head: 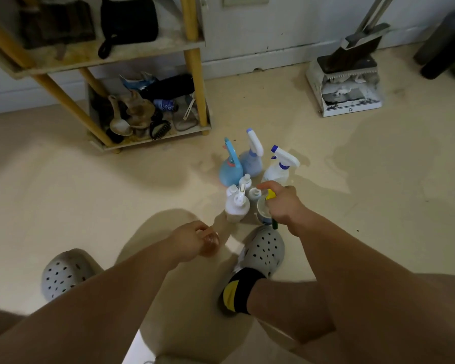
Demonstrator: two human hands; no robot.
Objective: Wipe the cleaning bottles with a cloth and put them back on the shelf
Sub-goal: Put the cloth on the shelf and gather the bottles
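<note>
Head view: the right hand (pixel 284 204) grips a yellow-top bottle (pixel 270 194) by its neck. The left hand (pixel 192 240) holds a small brown bottle (pixel 212 241). Both look light, maybe slippery.

Amber bottle (pixel 212 241), yellow-and-green bottle (pixel 270 195), light-blue bottle (pixel 230 170), grey hole-dotted clog (pixel 263 249) and black-and-yellow sock (pixel 241 287).

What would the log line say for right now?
left hand: holds small amber bottle | right hand: grips yellow-topped bottle | other bottles: standing on floor
</note>
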